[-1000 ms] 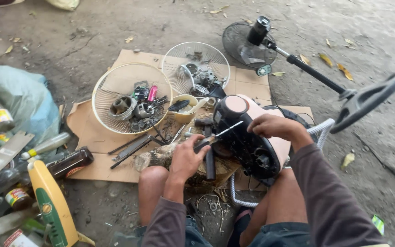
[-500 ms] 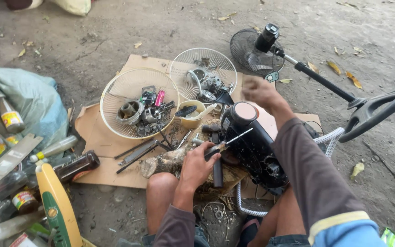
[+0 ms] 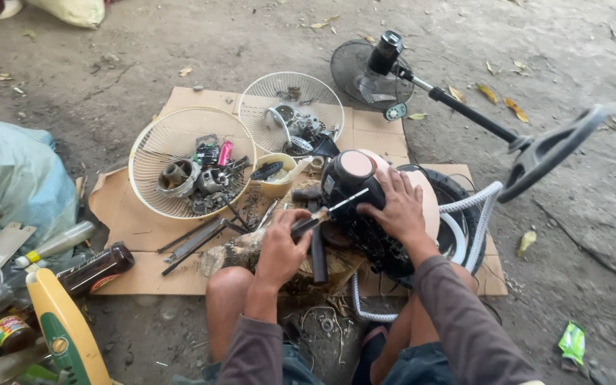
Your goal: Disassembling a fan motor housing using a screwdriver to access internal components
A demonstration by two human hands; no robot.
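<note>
A black fan motor housing (image 3: 354, 187) lies on a sheet of cardboard (image 3: 137, 228) between my knees. My right hand (image 3: 397, 207) rests flat on top of the housing, fingers spread. My left hand (image 3: 283, 246) is closed around the dark handle of a screwdriver (image 3: 322, 214), whose metal shaft points at the motor's side. A pale fan body (image 3: 429, 203) and a white wire guard ring (image 3: 475, 214) sit behind the motor.
Two wire fan grilles (image 3: 180, 153) (image 3: 290, 100) hold loose metal parts. A small yellow cup (image 3: 276, 178) stands beside them. A black stand fan (image 3: 465, 114) lies to the right. Bottles, cans and a bag (image 3: 16, 178) crowd the left side.
My right hand came back from a reach toward the far grille and settled on the motor housing. My left hand kept hold of the screwdriver. The view drifted a little.
</note>
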